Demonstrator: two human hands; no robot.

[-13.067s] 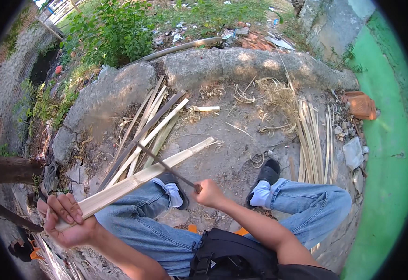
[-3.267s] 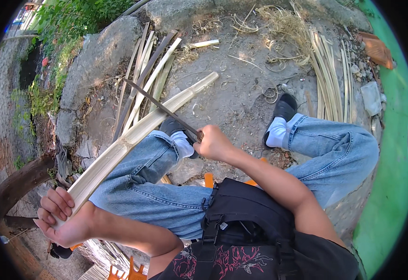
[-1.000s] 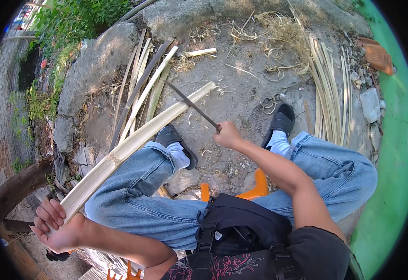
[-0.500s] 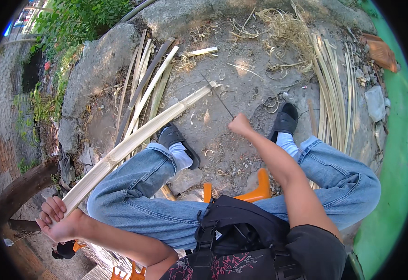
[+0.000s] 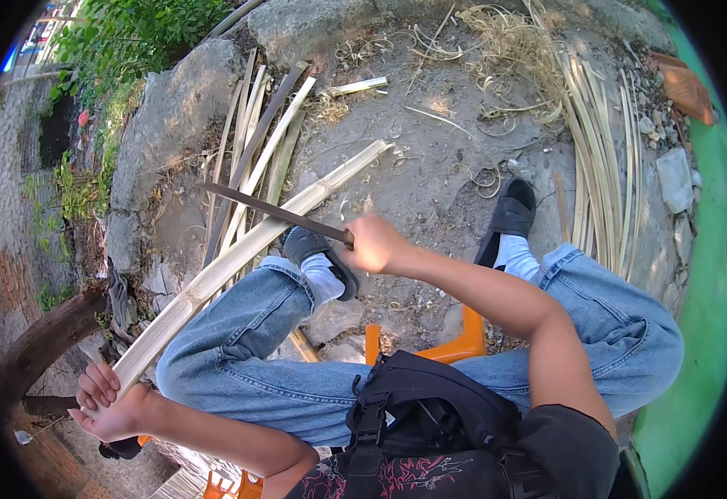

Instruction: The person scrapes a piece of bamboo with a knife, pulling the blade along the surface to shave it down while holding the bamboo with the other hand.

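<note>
A long, pale split bamboo strip (image 5: pixel 243 247) slants from the lower left up past my left knee toward the middle of the ground. My left hand (image 5: pixel 112 406) is closed around its near end. In my right hand (image 5: pixel 375 244) I grip the handle of a knife (image 5: pixel 274 209) with a long, narrow dark blade. The blade lies across the upper half of the strip, its tip pointing left over a pile of other strips. Whether the edge touches the bamboo or hovers just above it, I cannot tell.
Several bamboo strips (image 5: pixel 257 154) lie beyond my left foot, and a bundle of thin slats (image 5: pixel 592 158) lies at the right. Curly shavings (image 5: pixel 517 54) are heaped at the far side. An orange plastic stool (image 5: pixel 461 339) is beneath me. A green wall (image 5: pixel 704 274) bounds the right side.
My right hand has moved left and slightly nearer, bringing the knife from the strip's far end to farther down its length. The left hand keeps its hold with little movement.
</note>
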